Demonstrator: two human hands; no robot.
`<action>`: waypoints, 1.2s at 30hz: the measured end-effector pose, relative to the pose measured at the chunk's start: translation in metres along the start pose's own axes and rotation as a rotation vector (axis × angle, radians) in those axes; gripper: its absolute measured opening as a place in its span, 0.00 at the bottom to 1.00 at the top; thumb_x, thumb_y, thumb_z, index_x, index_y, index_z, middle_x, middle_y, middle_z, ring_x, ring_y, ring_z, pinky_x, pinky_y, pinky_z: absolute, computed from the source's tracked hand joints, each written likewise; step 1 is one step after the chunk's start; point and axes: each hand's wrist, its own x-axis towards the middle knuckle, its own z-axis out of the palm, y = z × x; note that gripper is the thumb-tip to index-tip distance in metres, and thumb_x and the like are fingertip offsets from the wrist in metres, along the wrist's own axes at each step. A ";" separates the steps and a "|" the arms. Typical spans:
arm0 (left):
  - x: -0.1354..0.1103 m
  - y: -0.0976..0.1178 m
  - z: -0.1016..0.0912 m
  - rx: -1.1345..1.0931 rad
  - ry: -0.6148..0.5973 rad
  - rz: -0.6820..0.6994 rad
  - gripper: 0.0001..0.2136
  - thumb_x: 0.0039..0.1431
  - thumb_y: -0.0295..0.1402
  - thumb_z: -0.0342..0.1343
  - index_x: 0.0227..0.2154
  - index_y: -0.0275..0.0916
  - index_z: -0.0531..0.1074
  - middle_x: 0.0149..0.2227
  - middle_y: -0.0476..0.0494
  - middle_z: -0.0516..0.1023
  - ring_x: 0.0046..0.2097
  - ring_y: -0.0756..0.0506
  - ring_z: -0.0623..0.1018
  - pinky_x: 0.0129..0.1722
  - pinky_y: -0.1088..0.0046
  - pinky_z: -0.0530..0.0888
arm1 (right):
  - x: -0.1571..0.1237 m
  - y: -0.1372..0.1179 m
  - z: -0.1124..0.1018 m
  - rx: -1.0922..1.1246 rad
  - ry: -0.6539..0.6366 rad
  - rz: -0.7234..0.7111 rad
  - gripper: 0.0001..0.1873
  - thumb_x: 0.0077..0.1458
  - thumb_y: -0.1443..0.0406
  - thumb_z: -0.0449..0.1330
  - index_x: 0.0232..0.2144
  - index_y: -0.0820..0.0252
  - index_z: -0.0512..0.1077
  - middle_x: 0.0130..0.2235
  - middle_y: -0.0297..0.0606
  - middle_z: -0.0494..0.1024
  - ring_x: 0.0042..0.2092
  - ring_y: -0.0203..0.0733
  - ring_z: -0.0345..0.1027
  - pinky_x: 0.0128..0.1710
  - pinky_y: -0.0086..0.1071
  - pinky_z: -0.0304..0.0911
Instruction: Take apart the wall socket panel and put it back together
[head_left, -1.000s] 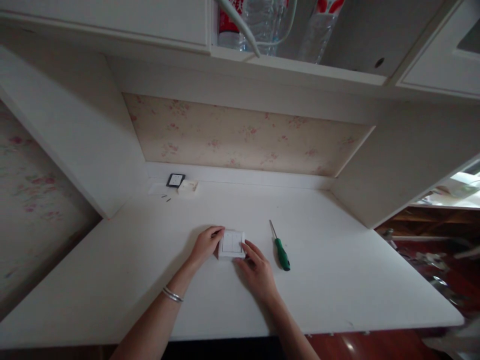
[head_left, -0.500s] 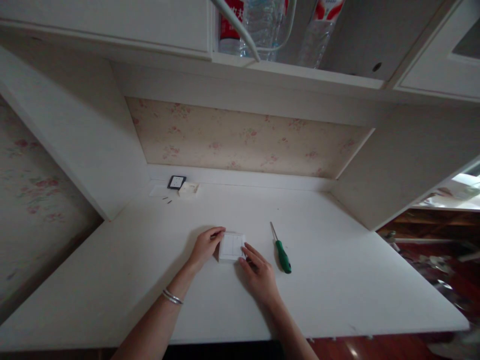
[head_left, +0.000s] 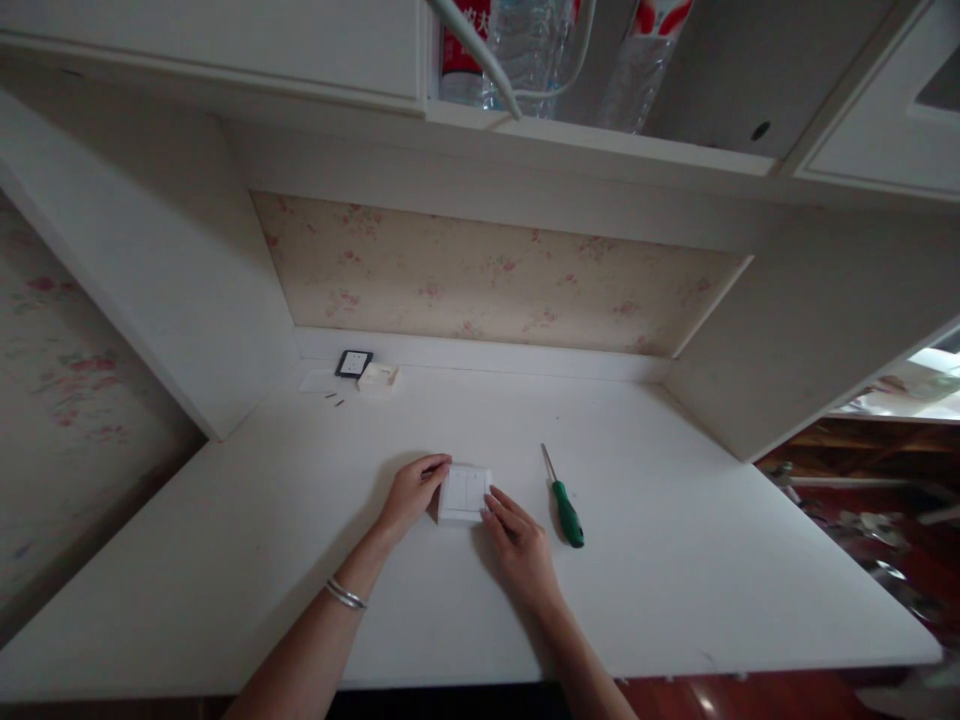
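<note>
In the middle of the desk [head_left: 675,600]: we see the white switch [head_left: 465,492], between our two hands, its face up.
Left hand [head_left: 411,495]: we have its fingers clamped on the switch's far left corner; two bracelets [head_left: 345,592] circle the wrist.
Right hand [head_left: 523,550]: we touch the switch's right edge with its fingertips, thumb at the near end; we cannot tell whether they grip.
Screwdriver [head_left: 568,515]: it lies to the right of our right hand, apart from it, green handle near, shaft pointing far and slightly left.
Socket [head_left: 354,363]: we find it at the far left, dark-rimmed with a white centre.
Box [head_left: 379,377]: small and pale, it sits just right of the socket.
Screws [head_left: 340,403]: two dark ones lie apart, a little nearer us than the socket.
Shelf [head_left: 709,150]: above the far side, we see bottles [head_left: 525,50] and a pale cable [head_left: 480,55].
</note>
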 end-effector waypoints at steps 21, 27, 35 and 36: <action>-0.017 -0.010 -0.024 -0.430 -0.420 -0.122 0.36 0.45 0.26 0.65 0.58 0.40 0.59 0.62 0.35 0.59 0.61 0.37 0.62 0.61 0.55 0.58 | -0.001 0.002 0.004 0.023 0.027 0.051 0.18 0.56 0.57 0.56 0.46 0.56 0.75 0.53 0.42 0.72 0.52 0.47 0.68 0.52 0.39 0.63; -0.017 -0.011 -0.022 -0.374 -0.409 -0.116 0.34 0.47 0.28 0.64 0.58 0.39 0.59 0.62 0.34 0.58 0.61 0.38 0.63 0.60 0.57 0.61 | 0.000 -0.002 0.003 0.030 0.028 0.044 0.18 0.56 0.57 0.55 0.45 0.57 0.75 0.52 0.43 0.73 0.51 0.48 0.68 0.53 0.41 0.63; -0.019 0.005 -0.026 -0.337 -0.400 -0.125 0.28 0.52 0.34 0.61 0.57 0.40 0.62 0.60 0.37 0.62 0.57 0.40 0.68 0.58 0.58 0.63 | -0.001 -0.005 0.002 0.057 0.053 0.081 0.19 0.56 0.56 0.55 0.46 0.58 0.74 0.50 0.44 0.74 0.46 0.46 0.71 0.46 0.39 0.67; -0.020 0.007 -0.026 -0.332 -0.401 -0.122 0.29 0.52 0.34 0.61 0.57 0.40 0.61 0.61 0.36 0.61 0.58 0.40 0.68 0.57 0.58 0.63 | -0.001 -0.005 0.001 0.051 0.052 0.098 0.20 0.57 0.55 0.54 0.47 0.59 0.74 0.49 0.44 0.75 0.44 0.45 0.71 0.45 0.39 0.67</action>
